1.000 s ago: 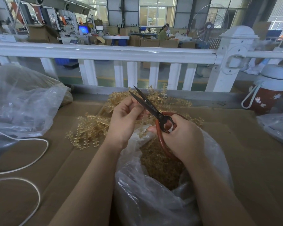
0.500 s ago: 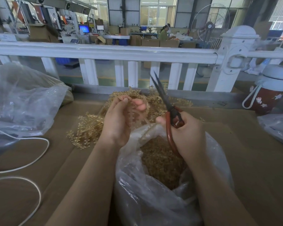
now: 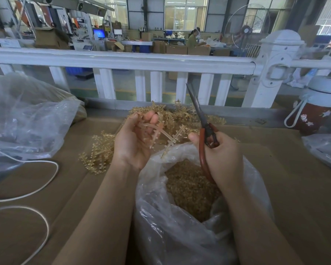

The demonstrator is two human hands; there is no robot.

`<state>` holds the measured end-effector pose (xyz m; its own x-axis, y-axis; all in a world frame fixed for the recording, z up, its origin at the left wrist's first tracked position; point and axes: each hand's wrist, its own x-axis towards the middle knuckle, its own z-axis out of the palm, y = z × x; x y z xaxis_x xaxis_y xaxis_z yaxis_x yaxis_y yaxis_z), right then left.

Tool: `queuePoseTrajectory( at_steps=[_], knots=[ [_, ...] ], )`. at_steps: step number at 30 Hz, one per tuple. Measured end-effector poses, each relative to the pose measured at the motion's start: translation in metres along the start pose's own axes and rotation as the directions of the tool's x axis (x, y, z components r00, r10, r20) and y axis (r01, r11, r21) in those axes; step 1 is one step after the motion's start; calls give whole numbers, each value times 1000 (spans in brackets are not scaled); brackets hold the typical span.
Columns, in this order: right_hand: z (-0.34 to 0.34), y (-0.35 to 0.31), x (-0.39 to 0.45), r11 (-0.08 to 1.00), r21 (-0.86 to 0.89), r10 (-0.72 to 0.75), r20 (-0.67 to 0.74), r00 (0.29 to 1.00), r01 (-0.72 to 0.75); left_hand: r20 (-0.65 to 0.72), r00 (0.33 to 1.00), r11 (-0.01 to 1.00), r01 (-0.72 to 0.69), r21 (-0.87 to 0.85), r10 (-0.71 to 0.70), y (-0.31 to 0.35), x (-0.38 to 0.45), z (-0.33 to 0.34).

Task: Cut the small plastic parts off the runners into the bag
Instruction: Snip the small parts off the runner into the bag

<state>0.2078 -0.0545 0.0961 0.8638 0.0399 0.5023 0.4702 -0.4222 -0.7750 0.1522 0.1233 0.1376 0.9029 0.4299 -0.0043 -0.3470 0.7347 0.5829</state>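
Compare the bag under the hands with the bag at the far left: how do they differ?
The near bag stands open at the top, under the left hand and right hand; the left bag lies slumped on its side.
The near bag shows a heap of small amber parts; the left bag's contents are unclear.
Both are clear plastic, resting on the cardboard.
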Motion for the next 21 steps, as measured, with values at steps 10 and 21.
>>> queuePoseTrajectory(
  at_steps=[10,21],
  knots=[
    [0,1,0,998,-65,7,40,999,-5,-1,1000,1000,-6,-30,6,1,2,-2],
    [0,0,1,994,-103,34,54,998,-28,-392,872,940,-337,-48,292,40,9,-32]
  ],
)
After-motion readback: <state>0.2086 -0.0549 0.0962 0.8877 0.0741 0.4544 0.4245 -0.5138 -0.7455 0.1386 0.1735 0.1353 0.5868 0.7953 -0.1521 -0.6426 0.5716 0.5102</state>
